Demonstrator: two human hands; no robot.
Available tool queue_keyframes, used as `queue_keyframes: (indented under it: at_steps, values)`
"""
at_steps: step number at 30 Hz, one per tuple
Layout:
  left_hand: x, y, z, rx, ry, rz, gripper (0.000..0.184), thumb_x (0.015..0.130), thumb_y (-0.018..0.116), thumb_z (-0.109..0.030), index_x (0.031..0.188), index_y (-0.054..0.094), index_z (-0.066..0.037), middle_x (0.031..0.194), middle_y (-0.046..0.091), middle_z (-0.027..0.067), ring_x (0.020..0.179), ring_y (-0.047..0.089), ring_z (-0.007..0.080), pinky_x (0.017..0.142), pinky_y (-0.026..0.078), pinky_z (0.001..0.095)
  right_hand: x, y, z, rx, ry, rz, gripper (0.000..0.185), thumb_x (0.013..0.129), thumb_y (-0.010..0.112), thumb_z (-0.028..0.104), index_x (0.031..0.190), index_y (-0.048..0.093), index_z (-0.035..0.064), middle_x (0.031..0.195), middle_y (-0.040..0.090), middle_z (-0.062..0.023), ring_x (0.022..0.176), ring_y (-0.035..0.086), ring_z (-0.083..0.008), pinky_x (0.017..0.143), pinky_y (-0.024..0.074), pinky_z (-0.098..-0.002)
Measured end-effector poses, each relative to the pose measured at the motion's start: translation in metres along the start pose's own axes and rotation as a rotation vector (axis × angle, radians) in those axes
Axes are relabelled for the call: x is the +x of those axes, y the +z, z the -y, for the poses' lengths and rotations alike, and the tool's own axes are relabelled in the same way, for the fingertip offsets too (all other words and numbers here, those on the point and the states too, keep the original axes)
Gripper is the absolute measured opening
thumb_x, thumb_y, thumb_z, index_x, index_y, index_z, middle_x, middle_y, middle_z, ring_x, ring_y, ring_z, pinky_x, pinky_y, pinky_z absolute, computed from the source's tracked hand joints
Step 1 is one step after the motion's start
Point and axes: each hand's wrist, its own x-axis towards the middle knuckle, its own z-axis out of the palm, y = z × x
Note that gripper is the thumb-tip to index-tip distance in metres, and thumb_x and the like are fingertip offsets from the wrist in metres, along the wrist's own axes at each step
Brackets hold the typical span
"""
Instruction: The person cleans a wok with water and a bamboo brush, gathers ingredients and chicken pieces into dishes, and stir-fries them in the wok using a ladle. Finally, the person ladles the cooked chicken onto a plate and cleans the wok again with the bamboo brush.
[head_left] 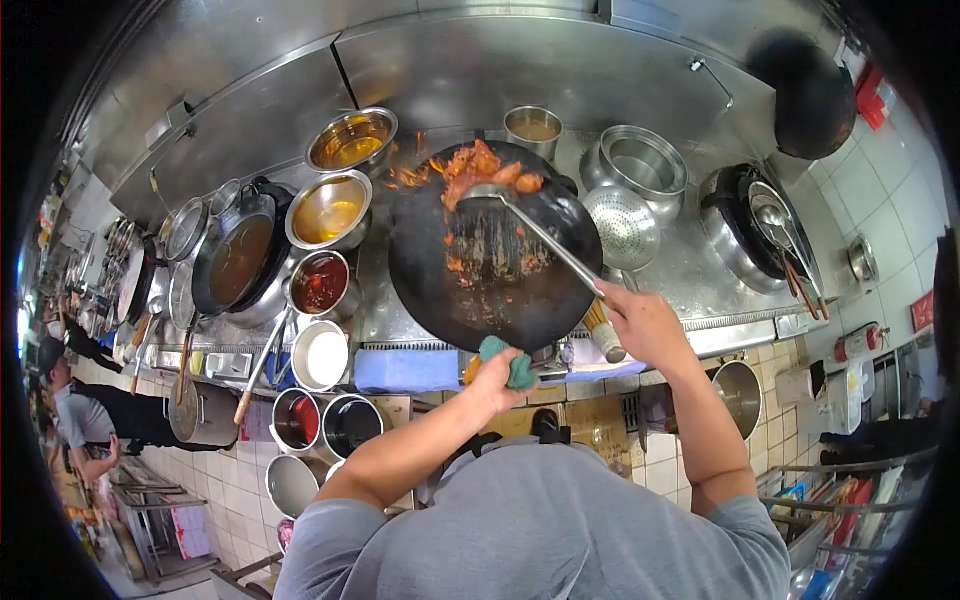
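My right hand [641, 322] is wrapped round the handle of a long metal ladle [553, 243]. The ladle's bowl rests against reddish-brown chunks of food [482, 165] gathered at the far side of a large black wok [430, 275]. Bits of food and shiny liquid streak the wok's middle. At the near edge, my left hand [493, 378] is closed on a folded green cloth [518, 366]; whether it also grips the wok through the cloth is hidden. Orange flames [408, 177] rise at the wok's far left.
Left of the wok stand bowls of yellow liquid [338, 212], a pot of red sauce [320, 283] and a white-filled pot [320, 356]. A perforated strainer [622, 228] and a steel pot [645, 160] sit to the right. Another person [85, 415] stands far left.
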Motion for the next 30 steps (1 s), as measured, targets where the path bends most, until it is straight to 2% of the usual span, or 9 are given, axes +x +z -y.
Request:
queue_keyframes:
  at_steps: [5, 8, 10, 17, 18, 22, 24, 28, 30]
  values:
    - [0.016, 0.026, -0.052, -0.093, 0.096, 0.040, 0.012, 0.084, 0.057, -0.021, 0.087, 0.052, -0.010, 0.079, 0.053, 0.0067, 0.079, 0.054, 0.0226, 0.079, 0.051, 0.0427, -0.030, -0.033, -0.003, 0.088, 0.027, 0.155, 0.039, 0.081, 0.055, 0.011, 0.119, 0.055, 0.0123, 0.084, 0.064, -0.0158, 0.076, 0.060, -0.0376, 0.070, 0.0472, -0.0436]
    - [-0.014, 0.017, -0.027, -0.048, 0.066, 0.066, 0.011, 0.086, 0.054, -0.023, 0.086, 0.053, -0.013, 0.081, 0.055, 0.0047, 0.080, 0.054, 0.0216, 0.080, 0.050, 0.0427, -0.059, -0.073, -0.005, 0.078, -0.026, 0.159, 0.041, 0.080, 0.056, 0.012, 0.121, 0.054, 0.0131, 0.085, 0.065, -0.0149, 0.075, 0.060, -0.0361, 0.069, 0.0473, -0.0421]
    - [-0.047, 0.032, -0.030, -0.018, 0.007, 0.021, 0.015, 0.089, 0.049, -0.026, 0.094, 0.055, -0.014, 0.090, 0.058, 0.0037, 0.085, 0.056, 0.0211, 0.077, 0.051, 0.0434, -0.067, -0.103, 0.007, -0.001, 0.025, 0.342, 0.039, 0.080, 0.057, 0.013, 0.119, 0.056, 0.0140, 0.084, 0.064, -0.0153, 0.075, 0.060, -0.0355, 0.068, 0.0475, -0.0411]
    - [0.027, 0.018, -0.039, -0.001, 0.090, 0.067, 0.019, 0.089, 0.051, -0.027, 0.101, 0.054, -0.014, 0.098, 0.059, 0.0052, 0.091, 0.056, 0.0229, 0.080, 0.050, 0.0427, -0.004, -0.010, -0.004, -0.099, 0.003, 0.106, 0.035, 0.080, 0.057, 0.013, 0.115, 0.061, 0.0141, 0.087, 0.064, -0.0162, 0.078, 0.060, -0.0361, 0.071, 0.0481, -0.0427]
    - [0.036, 0.006, -0.026, -0.003, 0.080, 0.057, 0.017, 0.087, 0.056, -0.025, 0.097, 0.052, -0.013, 0.090, 0.055, 0.0051, 0.079, 0.054, 0.0221, 0.077, 0.051, 0.0441, 0.003, 0.002, -0.002, -0.107, 0.031, 0.063, 0.035, 0.081, 0.056, 0.014, 0.116, 0.060, 0.0143, 0.088, 0.064, -0.0164, 0.079, 0.060, -0.0365, 0.072, 0.0480, -0.0439]
    - [0.032, -0.011, -0.001, 0.030, -0.023, -0.039, 0.017, 0.087, 0.053, -0.021, 0.101, 0.051, -0.013, 0.093, 0.055, 0.0061, 0.089, 0.054, 0.0234, 0.078, 0.050, 0.0473, -0.001, 0.012, 0.005, -0.092, 0.017, -0.042, 0.035, 0.083, 0.053, 0.017, 0.118, 0.058, 0.0156, 0.080, 0.064, -0.0173, 0.074, 0.061, -0.0370, 0.068, 0.0489, -0.0448]
    - [-0.003, 0.017, -0.012, -0.043, 0.097, 0.007, 0.014, 0.086, 0.052, -0.020, 0.098, 0.053, -0.012, 0.091, 0.055, 0.0066, 0.089, 0.055, 0.0235, 0.076, 0.050, 0.0459, -0.017, 0.013, 0.001, -0.021, 0.016, -0.059, 0.034, 0.083, 0.055, 0.017, 0.116, 0.059, 0.0148, 0.079, 0.064, -0.0168, 0.074, 0.061, -0.0369, 0.067, 0.0487, -0.0447]
    - [0.049, 0.022, -0.063, -0.031, 0.147, 0.017, 0.011, 0.085, 0.054, -0.025, 0.083, 0.054, -0.014, 0.079, 0.054, 0.0037, 0.073, 0.054, 0.0209, 0.072, 0.051, 0.0406, -0.052, 0.007, 0.004, 0.112, 0.093, 0.034, 0.040, 0.080, 0.057, 0.011, 0.119, 0.054, 0.0127, 0.084, 0.065, -0.0173, 0.079, 0.061, -0.0383, 0.070, 0.0480, -0.0448]
    - [0.059, 0.022, -0.074, -0.008, 0.142, 0.005, 0.014, 0.083, 0.056, -0.026, 0.087, 0.053, -0.014, 0.083, 0.055, 0.0041, 0.075, 0.054, 0.0213, 0.069, 0.052, 0.0395, -0.065, 0.011, 0.004, 0.063, 0.127, 0.075, 0.045, 0.080, 0.057, 0.011, 0.125, 0.049, 0.0128, 0.084, 0.064, -0.0185, 0.079, 0.060, -0.0382, 0.069, 0.0474, -0.0450]
